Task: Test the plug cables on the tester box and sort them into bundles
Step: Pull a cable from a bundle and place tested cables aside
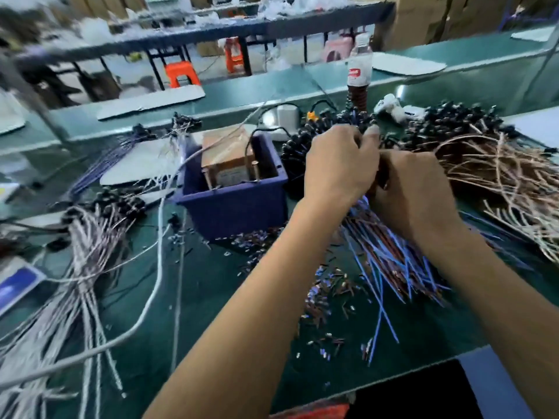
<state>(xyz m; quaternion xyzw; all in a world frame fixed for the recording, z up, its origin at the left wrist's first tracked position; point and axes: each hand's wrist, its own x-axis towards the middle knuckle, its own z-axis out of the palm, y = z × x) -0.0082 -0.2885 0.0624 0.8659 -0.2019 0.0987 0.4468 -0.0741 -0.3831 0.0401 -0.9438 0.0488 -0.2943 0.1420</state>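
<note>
**Both hands gather a bundle of blue and brown plug cables**

The left hand (338,164) and right hand (414,189) meet knuckle to knuckle, fingers curled around the plug end of a blue and brown cable bundle (393,255), whose wires fan out below the grip toward the person. Left of the grip sits the tester box (227,164) in a blue bin (233,207). Right of it lies a pile of brown cables (496,176) on the green table (211,297).
</note>
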